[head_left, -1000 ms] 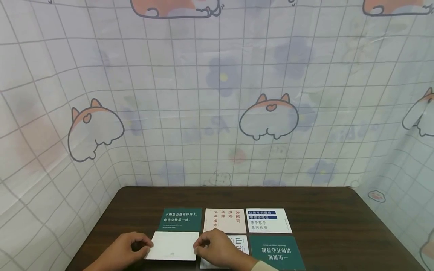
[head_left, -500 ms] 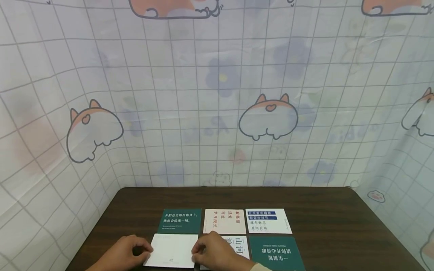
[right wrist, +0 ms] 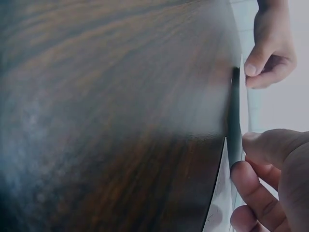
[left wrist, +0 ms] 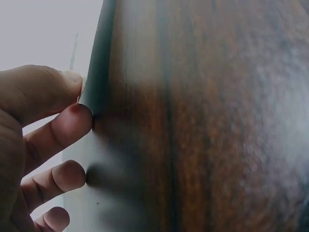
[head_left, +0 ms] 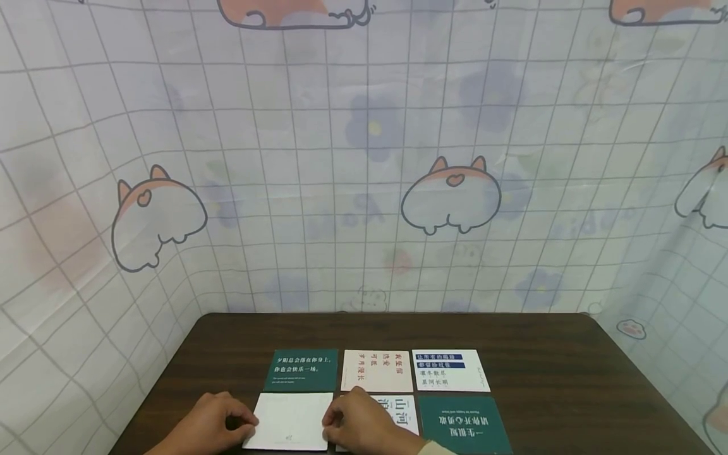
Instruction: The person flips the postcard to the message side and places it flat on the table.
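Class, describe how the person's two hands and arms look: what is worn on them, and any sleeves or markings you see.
The left hand and right hand are ungloved, without visible rings or markings. A plain, pale cream sleeve shows on the right arm; none shows on the left.

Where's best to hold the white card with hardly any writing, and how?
Probably pinch the white card by its left and right edges, coming from both sides: it's thin and flat, so edges suit pinching best. The left grip and right grip pinch there.
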Action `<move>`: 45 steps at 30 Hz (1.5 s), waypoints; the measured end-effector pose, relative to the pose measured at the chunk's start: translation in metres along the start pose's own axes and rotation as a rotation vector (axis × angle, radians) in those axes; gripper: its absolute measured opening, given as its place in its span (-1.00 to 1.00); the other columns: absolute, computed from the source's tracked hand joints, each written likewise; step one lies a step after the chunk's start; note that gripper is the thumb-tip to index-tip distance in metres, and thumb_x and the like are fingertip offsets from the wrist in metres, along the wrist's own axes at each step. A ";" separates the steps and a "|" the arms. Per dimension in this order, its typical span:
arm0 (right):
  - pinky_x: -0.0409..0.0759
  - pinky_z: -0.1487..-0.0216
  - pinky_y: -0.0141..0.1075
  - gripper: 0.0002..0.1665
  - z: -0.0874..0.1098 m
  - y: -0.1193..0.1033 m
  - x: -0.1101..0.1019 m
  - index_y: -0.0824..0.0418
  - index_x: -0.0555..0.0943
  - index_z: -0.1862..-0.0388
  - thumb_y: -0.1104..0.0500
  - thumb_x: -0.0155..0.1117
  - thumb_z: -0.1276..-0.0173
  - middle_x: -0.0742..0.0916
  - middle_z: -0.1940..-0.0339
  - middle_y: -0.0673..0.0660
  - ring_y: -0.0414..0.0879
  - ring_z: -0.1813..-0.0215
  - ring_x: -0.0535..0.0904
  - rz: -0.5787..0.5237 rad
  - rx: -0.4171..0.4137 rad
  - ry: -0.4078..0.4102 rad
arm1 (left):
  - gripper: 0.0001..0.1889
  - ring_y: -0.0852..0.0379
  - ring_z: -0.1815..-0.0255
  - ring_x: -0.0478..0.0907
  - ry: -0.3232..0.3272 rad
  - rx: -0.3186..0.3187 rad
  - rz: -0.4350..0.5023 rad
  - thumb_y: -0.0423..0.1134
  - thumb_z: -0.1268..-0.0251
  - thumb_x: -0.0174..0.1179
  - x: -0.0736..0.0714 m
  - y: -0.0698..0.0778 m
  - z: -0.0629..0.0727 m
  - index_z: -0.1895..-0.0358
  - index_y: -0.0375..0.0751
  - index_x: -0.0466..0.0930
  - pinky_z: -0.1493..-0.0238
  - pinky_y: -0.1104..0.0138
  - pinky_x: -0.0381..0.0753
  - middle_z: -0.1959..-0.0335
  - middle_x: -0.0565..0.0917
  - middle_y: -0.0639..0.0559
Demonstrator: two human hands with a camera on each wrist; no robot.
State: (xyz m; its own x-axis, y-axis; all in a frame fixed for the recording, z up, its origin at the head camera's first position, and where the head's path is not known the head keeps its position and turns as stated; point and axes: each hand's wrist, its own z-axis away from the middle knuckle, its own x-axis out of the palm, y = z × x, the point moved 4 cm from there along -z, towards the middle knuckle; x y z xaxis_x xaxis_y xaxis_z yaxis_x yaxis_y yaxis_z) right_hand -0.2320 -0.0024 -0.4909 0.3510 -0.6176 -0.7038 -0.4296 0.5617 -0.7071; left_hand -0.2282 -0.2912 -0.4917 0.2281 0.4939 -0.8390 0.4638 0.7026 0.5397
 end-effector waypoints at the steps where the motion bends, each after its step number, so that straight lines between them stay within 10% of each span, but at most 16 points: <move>1: 0.44 0.35 -0.41 -0.88 0.000 0.000 0.000 -0.01 0.77 0.48 0.17 0.56 -0.19 0.58 0.57 -0.28 -0.41 0.32 0.38 0.009 -0.005 0.000 | -0.94 0.38 0.27 0.47 0.000 -0.003 -0.015 -0.04 -0.27 0.44 0.000 0.000 0.000 0.24 0.18 0.83 0.27 0.27 0.48 0.30 0.71 0.47; 45: 0.44 0.25 -0.46 -0.93 0.006 0.001 -0.014 -0.05 0.81 0.31 0.12 0.53 -0.23 0.64 0.45 -0.34 -0.39 0.25 0.36 0.201 -0.110 0.018 | -0.93 0.39 0.27 0.48 -0.009 -0.007 -0.133 0.02 -0.28 0.42 0.001 0.013 -0.015 0.25 0.22 0.80 0.12 0.01 0.44 0.34 0.62 0.54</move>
State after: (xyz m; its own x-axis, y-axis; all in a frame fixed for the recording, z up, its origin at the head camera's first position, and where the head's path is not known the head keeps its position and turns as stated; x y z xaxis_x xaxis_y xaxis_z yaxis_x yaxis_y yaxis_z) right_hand -0.2324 0.0106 -0.4822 0.2348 -0.5092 -0.8280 -0.5783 0.6115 -0.5400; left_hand -0.2342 -0.2739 -0.4843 0.1727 0.3911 -0.9040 0.4845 0.7653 0.4237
